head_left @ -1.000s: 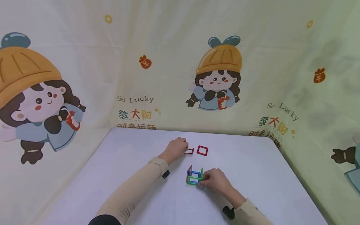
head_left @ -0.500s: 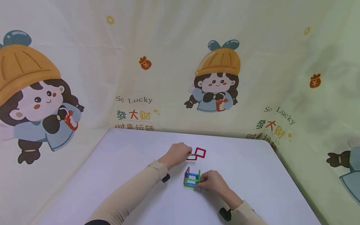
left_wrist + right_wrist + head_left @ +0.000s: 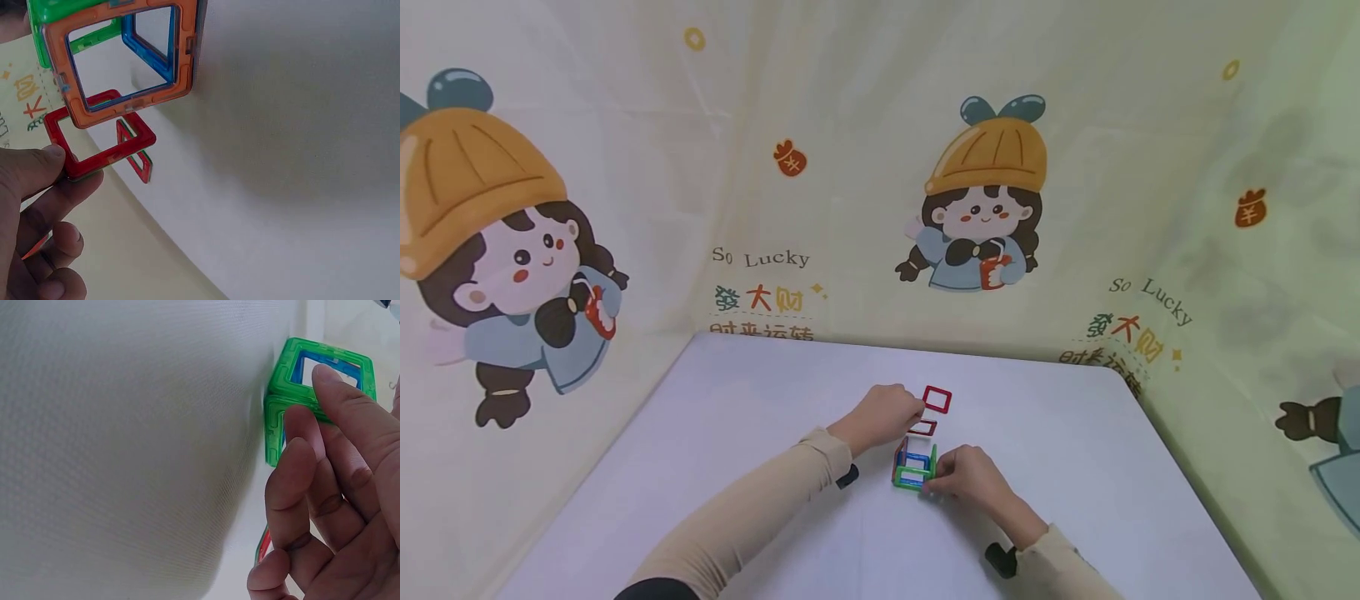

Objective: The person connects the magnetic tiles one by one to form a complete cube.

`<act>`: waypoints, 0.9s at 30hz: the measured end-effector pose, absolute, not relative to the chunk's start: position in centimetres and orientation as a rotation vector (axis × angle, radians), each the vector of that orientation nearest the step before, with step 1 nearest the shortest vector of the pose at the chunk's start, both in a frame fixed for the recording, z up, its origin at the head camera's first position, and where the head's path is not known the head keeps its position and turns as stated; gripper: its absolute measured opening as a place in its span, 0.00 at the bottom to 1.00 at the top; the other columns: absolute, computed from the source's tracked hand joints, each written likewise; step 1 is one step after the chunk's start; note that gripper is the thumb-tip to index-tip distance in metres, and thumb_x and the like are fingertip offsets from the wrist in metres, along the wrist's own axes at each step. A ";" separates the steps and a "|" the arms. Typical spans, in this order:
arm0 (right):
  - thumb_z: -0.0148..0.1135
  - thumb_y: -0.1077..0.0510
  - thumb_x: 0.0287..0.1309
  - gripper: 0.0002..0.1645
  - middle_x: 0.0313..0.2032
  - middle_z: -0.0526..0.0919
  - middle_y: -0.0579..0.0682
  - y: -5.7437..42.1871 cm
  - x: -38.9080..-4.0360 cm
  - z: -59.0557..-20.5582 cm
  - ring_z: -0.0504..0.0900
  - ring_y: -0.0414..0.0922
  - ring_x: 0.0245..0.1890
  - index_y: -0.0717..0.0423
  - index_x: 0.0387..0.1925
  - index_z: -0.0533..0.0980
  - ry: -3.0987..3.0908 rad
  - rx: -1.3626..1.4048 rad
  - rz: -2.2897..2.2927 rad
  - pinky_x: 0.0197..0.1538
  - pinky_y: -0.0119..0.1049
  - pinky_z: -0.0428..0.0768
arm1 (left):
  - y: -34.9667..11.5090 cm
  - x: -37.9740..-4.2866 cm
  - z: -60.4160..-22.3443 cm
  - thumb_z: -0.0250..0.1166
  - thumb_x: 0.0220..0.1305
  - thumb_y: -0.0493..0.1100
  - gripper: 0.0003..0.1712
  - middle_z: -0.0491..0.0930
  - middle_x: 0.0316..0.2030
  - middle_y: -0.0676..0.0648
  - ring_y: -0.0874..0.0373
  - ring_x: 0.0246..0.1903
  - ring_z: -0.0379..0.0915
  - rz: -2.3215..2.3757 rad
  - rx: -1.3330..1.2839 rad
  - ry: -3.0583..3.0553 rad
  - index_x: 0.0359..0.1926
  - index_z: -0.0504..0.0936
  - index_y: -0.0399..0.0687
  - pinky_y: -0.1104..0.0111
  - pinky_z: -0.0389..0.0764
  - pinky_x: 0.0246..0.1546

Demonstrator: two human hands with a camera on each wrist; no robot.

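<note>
My left hand (image 3: pixel 880 414) pinches a red square magnetic tile (image 3: pixel 115 154) by one corner between thumb and fingers, raised just behind a part-built box of magnetic tiles (image 3: pixel 913 487). That box has an orange wall (image 3: pixel 185 44), a blue wall (image 3: pixel 150 56) and green walls (image 3: pixel 284 378); it stands on the table, its top open in the head view. At the box's right side, my right hand (image 3: pixel 973 477) grips a green corner with thumb and fingertips. The held red tile is apart from the box in the head view; the left fingers partly cover it.
A second red square tile (image 3: pixel 947 402) lies flat on the white table (image 3: pixel 1037 417), farther back. Behind the table hangs a cream cloth (image 3: pixel 850 250) printed with cartoon figures. Black straps or cameras (image 3: pixel 1000 560) sit at both wrists.
My left hand has carried the red tile from beside the other red tile, toward me and to the right, close behind the box. My right hand stays on the box.
</note>
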State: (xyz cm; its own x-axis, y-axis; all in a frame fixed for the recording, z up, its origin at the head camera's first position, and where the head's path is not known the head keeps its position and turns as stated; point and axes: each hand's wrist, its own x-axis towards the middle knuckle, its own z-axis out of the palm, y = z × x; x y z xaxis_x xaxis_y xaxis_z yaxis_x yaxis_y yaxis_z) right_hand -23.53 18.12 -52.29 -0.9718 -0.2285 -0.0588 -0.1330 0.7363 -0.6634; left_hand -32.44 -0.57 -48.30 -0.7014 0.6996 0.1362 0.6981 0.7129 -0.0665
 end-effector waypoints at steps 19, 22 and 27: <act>0.83 0.53 0.48 0.11 0.18 0.80 0.41 18.2 -23.6 -52.2 0.72 0.38 0.19 0.51 0.24 0.86 2.775 -0.291 -1.078 0.24 0.30 0.70 | -0.5 -30.8 -47.2 0.67 0.72 0.48 0.06 0.83 0.26 0.61 0.68 0.25 0.70 0.077 -1.190 -2.818 0.37 0.87 0.57 0.77 0.74 0.30; 0.83 0.53 0.48 0.10 0.19 0.82 0.42 18.1 -23.6 -52.1 0.73 0.39 0.20 0.52 0.26 0.87 2.762 -0.271 -1.088 0.25 0.31 0.71 | -0.7 -30.8 -47.2 0.67 0.72 0.48 0.06 0.84 0.27 0.60 0.68 0.25 0.70 0.062 -1.189 -2.836 0.37 0.88 0.58 0.78 0.73 0.30; 0.83 0.53 0.48 0.11 0.19 0.81 0.42 18.1 -23.8 -52.3 0.73 0.39 0.20 0.52 0.24 0.86 2.752 -0.261 -1.093 0.25 0.30 0.71 | -0.9 -30.8 -47.4 0.66 0.72 0.46 0.06 0.84 0.28 0.61 0.67 0.27 0.71 0.012 -1.181 -2.870 0.37 0.89 0.58 0.76 0.74 0.32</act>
